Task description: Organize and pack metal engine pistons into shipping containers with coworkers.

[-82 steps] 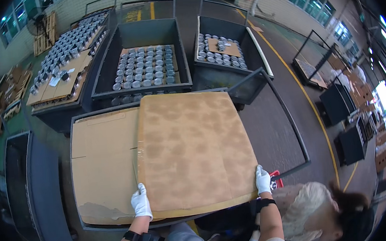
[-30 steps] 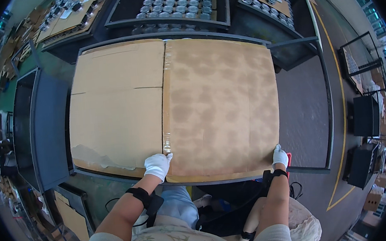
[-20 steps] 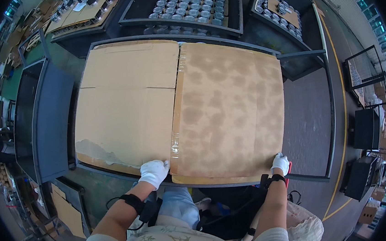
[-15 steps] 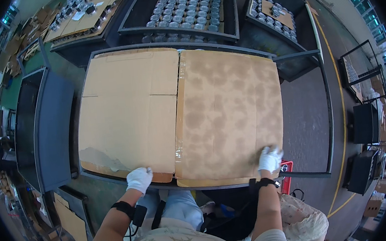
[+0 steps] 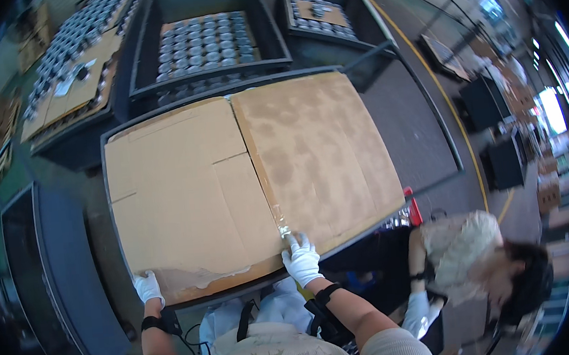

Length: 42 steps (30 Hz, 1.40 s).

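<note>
Two cardboard sheets lie side by side across a dark metal bin. The left sheet (image 5: 185, 200) is plain tan with a torn, peeled strip along its near edge. Brown blotches mark the right sheet (image 5: 316, 154), and clear tape runs down its left border. My left hand (image 5: 148, 288), in a white glove, has its fingers closed at the left sheet's near left corner. My right hand (image 5: 302, 261), also white-gloved, rests with fingers stretched out by the near end of the seam, touching the taped border.
Behind stand a bin of round metal parts (image 5: 202, 46) and a smaller bin of similar parts (image 5: 325, 20). Stacked parts on cardboard (image 5: 76, 43) are at far left. A blue-grey bin (image 5: 67, 250) stands left. At right, another person (image 5: 468, 263) leans close, near a red tray (image 5: 412, 207).
My left hand has moved left to the sheet's corner, and my right hand has moved left from the blotched sheet to the seam. The view has turned, and another person now shows at right.
</note>
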Motion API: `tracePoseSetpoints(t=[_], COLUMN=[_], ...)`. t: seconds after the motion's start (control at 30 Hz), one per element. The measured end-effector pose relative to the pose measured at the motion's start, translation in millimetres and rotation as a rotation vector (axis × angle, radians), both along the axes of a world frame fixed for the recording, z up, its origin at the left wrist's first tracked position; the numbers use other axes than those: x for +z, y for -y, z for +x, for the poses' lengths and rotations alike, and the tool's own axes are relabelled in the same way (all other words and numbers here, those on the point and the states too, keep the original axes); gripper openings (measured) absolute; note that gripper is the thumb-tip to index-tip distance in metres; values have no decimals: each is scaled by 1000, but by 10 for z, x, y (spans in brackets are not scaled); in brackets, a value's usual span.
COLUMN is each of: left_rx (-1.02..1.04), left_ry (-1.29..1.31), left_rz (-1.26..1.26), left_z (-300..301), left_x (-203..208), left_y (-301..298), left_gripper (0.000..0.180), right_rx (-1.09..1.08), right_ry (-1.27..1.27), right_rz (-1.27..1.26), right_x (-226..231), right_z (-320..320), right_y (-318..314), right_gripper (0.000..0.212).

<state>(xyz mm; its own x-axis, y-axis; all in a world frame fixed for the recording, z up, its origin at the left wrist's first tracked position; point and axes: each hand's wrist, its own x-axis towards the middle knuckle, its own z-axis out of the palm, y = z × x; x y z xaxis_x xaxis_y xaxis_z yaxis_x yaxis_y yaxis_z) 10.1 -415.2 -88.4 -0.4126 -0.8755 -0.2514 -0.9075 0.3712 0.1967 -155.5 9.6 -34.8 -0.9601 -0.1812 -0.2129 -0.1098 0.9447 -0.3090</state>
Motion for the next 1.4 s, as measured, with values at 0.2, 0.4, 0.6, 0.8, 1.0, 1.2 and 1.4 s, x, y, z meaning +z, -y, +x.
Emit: tracePoseSetpoints(t=[0.2, 0.4, 0.6, 0.8, 1.0, 1.2, 1.4], left_rx=[4, -106, -119, -117, -145, -361, -699], left_ry=[-62, -169, -215, -241, -36, -223, -224], left_rz=[191, 169, 228, 193, 123, -148, -89], left_z=[32, 114, -97, 60, -16, 198, 384], left_x=[-238, -299, -334, -377, 78, 484, 623], left_y=[622, 945, 886, 1008, 759, 476, 205], left_gripper=[55, 48, 37, 39, 44, 46, 48], right_rx=[-232, -169, -424, -500, -464, -531, -617], right_ry=[156, 326, 418, 488, 498, 588, 636], right_rz=[1, -124, 29, 42, 61, -145, -284], right_x=[6, 214, -33, -185, -278, -570, -380], right_z=[1104, 1627, 1786, 1820, 1906, 1994, 2417], right_y=[734, 1200, 837, 730, 568, 229, 143], right_gripper=[45, 45, 35, 35, 35, 43, 54])
